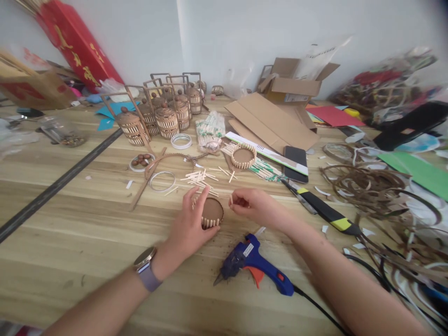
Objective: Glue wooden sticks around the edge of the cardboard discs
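My left hand (185, 228) is closed around the left side of a small round brown tray (213, 210), which rests on the table with short pale sticks standing along part of its rim. Just right of the tray, my right hand (257, 206) pinches a short wooden stick (231, 199) between its fingertips. A blue hot glue gun (259, 265) lies on its side below the right hand, its nozzle toward the lower left. Beyond the tray, cut wooden sticks (199, 177) lie in a loose heap. Another round piece ringed with sticks (244, 156) sits farther back.
Several lidded miniature baskets with handles (167, 119) stand at the back left. A utility knife (325, 212) and a phone (296, 163) lie to the right, near tangled brown strips (364, 186). Flat cardboard (273, 123) lies behind; a dark metal strip (63, 182) crosses the left.
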A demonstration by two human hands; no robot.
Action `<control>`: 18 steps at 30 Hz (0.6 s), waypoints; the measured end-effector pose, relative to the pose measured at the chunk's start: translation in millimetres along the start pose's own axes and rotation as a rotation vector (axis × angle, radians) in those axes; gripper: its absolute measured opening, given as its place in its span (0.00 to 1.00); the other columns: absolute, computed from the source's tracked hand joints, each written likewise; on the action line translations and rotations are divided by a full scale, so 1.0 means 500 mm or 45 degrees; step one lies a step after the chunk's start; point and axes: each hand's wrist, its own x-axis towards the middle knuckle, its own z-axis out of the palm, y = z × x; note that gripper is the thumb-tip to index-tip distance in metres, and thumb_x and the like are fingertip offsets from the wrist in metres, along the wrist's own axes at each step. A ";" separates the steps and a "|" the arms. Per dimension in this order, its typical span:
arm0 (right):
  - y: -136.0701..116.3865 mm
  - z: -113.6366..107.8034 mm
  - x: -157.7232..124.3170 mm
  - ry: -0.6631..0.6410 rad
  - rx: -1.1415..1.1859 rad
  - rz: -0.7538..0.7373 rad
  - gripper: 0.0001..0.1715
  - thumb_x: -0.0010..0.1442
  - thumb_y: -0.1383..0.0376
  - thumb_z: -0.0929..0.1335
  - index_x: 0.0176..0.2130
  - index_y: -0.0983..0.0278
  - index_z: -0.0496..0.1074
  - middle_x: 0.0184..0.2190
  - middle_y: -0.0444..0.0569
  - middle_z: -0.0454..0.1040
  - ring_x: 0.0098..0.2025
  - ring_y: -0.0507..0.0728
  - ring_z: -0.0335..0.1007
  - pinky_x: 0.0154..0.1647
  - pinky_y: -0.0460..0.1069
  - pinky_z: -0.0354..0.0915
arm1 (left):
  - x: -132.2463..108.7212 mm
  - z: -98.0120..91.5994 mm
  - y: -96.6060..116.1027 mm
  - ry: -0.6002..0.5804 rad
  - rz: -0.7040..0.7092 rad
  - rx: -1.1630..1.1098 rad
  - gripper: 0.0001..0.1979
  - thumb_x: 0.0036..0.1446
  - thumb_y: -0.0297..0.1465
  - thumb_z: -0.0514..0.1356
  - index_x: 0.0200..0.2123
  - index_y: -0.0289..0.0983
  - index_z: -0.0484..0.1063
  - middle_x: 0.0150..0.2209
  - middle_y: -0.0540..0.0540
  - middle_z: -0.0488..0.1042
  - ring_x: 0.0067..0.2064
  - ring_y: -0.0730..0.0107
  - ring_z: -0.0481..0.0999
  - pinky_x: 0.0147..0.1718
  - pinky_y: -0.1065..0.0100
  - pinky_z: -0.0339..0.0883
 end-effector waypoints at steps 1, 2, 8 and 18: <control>-0.003 0.003 -0.005 0.013 0.104 -0.032 0.05 0.57 0.70 0.64 0.30 0.64 0.69 0.24 0.41 0.70 0.26 0.49 0.63 0.27 0.43 0.57 | 0.000 -0.001 0.000 -0.005 -0.004 0.003 0.54 0.43 0.28 0.72 0.66 0.46 0.43 0.61 0.35 0.52 0.63 0.42 0.59 0.55 0.43 0.66; -0.005 0.006 -0.009 0.025 0.218 -0.069 0.04 0.56 0.70 0.65 0.30 0.64 0.69 0.24 0.40 0.70 0.26 0.49 0.63 0.28 0.43 0.57 | 0.000 -0.001 0.000 -0.008 -0.006 0.006 0.54 0.43 0.28 0.72 0.66 0.46 0.43 0.61 0.35 0.52 0.63 0.42 0.59 0.55 0.43 0.66; -0.010 0.025 -0.014 -0.012 0.413 -0.197 0.06 0.56 0.73 0.66 0.34 0.64 0.72 0.27 0.42 0.73 0.29 0.51 0.67 0.32 0.44 0.60 | 0.001 -0.002 -0.001 -0.009 0.015 0.016 0.53 0.44 0.29 0.71 0.66 0.46 0.41 0.61 0.35 0.52 0.64 0.42 0.58 0.56 0.42 0.64; -0.016 0.037 -0.013 -0.072 0.222 -0.301 0.08 0.57 0.75 0.67 0.34 0.64 0.75 0.29 0.45 0.74 0.30 0.52 0.66 0.31 0.45 0.59 | 0.003 -0.002 -0.002 -0.003 0.039 0.011 0.51 0.45 0.29 0.70 0.66 0.43 0.43 0.61 0.33 0.53 0.64 0.42 0.56 0.57 0.42 0.62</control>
